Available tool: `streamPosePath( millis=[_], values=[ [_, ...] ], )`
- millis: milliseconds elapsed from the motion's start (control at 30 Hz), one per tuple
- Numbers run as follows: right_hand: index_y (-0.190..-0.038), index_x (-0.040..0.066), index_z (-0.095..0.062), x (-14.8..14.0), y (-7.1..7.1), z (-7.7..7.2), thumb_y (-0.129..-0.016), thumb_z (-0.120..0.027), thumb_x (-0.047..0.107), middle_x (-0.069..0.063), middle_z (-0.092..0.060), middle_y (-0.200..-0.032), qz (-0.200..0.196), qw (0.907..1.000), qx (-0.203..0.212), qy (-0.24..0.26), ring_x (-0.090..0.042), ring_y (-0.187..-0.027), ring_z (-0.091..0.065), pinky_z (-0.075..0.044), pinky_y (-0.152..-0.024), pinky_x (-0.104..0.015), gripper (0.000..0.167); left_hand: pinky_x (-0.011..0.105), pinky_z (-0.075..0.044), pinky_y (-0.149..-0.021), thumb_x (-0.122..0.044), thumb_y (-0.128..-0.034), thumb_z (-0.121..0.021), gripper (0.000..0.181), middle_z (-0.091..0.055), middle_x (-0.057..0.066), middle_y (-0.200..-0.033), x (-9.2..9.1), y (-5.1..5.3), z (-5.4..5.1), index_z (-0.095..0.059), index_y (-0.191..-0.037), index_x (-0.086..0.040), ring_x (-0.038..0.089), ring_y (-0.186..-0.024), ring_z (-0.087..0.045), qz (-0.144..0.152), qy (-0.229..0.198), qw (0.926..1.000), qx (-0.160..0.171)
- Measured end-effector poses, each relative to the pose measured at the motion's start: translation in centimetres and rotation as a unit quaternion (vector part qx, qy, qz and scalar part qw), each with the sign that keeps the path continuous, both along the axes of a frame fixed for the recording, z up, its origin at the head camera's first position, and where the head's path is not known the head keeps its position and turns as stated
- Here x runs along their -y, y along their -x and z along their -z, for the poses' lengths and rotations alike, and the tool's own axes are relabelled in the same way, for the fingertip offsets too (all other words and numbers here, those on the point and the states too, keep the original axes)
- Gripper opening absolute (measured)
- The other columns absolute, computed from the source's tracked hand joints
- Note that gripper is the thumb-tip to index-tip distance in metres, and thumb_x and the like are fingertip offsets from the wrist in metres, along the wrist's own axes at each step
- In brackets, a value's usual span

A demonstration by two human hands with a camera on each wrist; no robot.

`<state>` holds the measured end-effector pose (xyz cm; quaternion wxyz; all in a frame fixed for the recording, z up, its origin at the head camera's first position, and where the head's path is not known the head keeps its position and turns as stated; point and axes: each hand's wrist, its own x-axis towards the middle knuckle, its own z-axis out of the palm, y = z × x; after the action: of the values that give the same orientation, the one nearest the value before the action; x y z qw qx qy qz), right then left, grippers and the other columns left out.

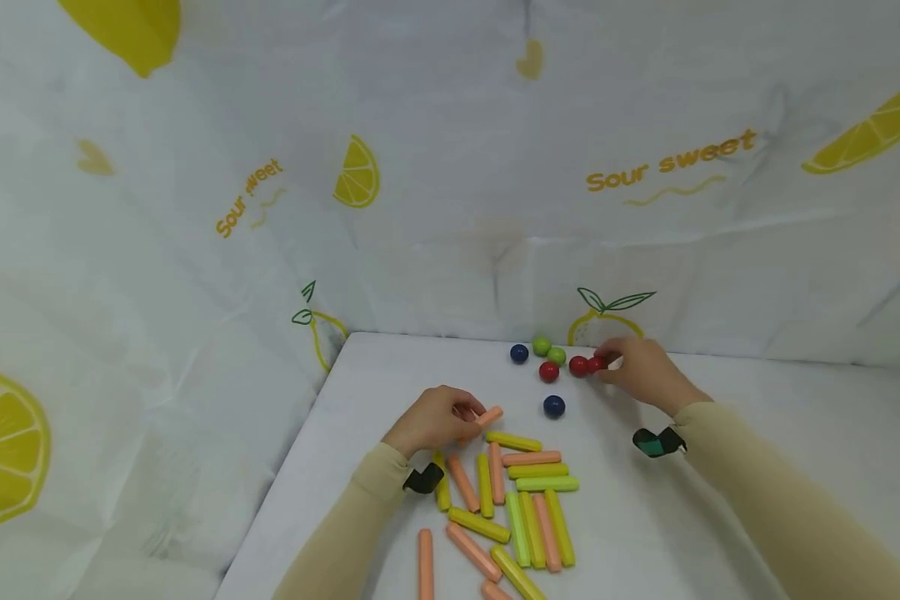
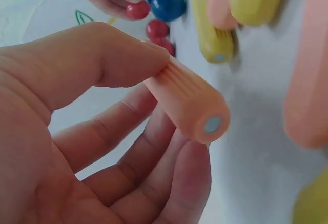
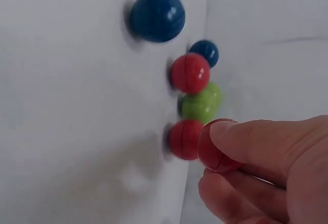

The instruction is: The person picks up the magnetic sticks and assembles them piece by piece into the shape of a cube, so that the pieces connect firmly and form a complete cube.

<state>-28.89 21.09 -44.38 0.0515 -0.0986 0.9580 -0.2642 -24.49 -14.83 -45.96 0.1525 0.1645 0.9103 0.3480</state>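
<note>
My left hand [image 1: 435, 419] pinches a peach magnetic stick [image 2: 189, 96] between thumb and fingers, above the left side of the table. A pale metallic disc shows in the stick's near end in the left wrist view. Toward the back of the table my right hand [image 1: 645, 373] holds a red ball [image 3: 209, 151] between thumb and fingers. That ball appears right beside another red ball [image 3: 183, 140]; whether the two touch I cannot tell. Nearby are a third red ball [image 1: 548, 372], two green balls, one of them a green ball [image 1: 542, 346], and a dark blue ball [image 1: 519, 354].
A second dark blue ball [image 1: 554, 406] lies nearer the sticks. Several yellow sticks [image 1: 478, 525], peach sticks [image 1: 462, 483] and lime sticks [image 1: 547, 483] are spread over the front of the white table [image 1: 660, 517]. A lemon-printed sheet [image 1: 450, 167] hangs behind and at the left.
</note>
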Motion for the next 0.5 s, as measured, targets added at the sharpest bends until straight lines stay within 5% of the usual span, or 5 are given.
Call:
streamPosePath(
  millis=[233, 500],
  values=[
    [-0.131, 0.012, -0.074, 2.6, -5.7, -0.2, -0.096, -0.084, 0.026, -0.005, -0.076, -0.105, -0.006, 0.9994, -0.012, 0.031, -0.021, -0.09, -0.063, -0.056, -0.067, -0.03, 0.039, 0.029, -0.056, -0.085, -0.029, -0.0961, -0.083, 0.021, -0.075, -0.009, -0.103, -0.7, -1.1, -0.8, -0.081, -0.117, -0.024, 0.009, -0.092, -0.065, 0.035, -0.017, 0.9992, -0.013],
    [-0.131, 0.017, -0.074, 4.3, -10.0, 0.2, -0.095, -0.085, 0.027, 0.003, -0.074, -0.105, -0.003, 0.9972, -0.003, 0.074, -0.016, -0.087, -0.061, -0.052, -0.065, -0.026, 0.038, 0.026, -0.056, -0.085, -0.023, -0.0974, -0.081, 0.02, -0.077, -0.01, -0.106, -2.0, -1.8, -1.5, -0.082, -0.117, -0.023, 0.007, -0.09, -0.065, 0.084, -0.03, 0.9959, -0.019]
  ],
)
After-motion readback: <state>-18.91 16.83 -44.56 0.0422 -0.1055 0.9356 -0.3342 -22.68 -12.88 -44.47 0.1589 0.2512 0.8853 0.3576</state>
